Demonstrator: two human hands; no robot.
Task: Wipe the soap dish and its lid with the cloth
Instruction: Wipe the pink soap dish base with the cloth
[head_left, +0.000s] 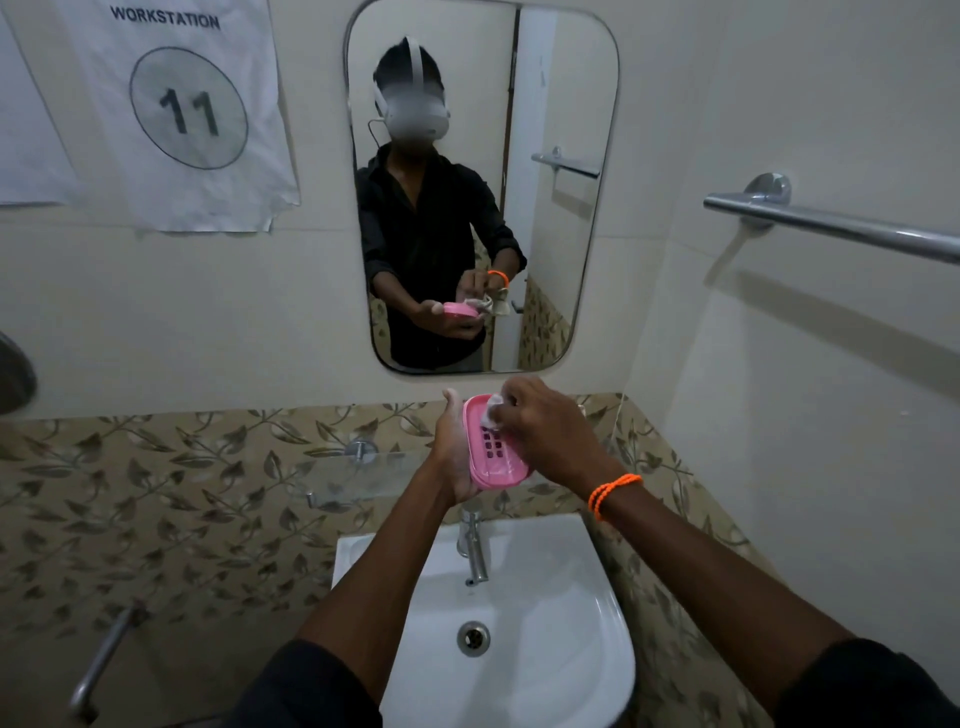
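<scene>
My left hand (451, 451) grips a pink soap dish (493, 457) from the left and underneath, tilted so its slotted inside faces me, above the basin. My right hand (545, 431) holds a bunched pale cloth (493, 410) and presses it into the far end of the dish. Most of the cloth is hidden under my fingers. An orange bead band sits on my right wrist. I do not see the lid in this view.
A white wash basin (545, 649) with a chrome tap (474, 545) lies below my hands. A glass shelf (358, 475) is fixed to the leaf-patterned tiles at left. A mirror (561, 104) hangs ahead, and a chrome towel rail (841, 226) juts from the right wall.
</scene>
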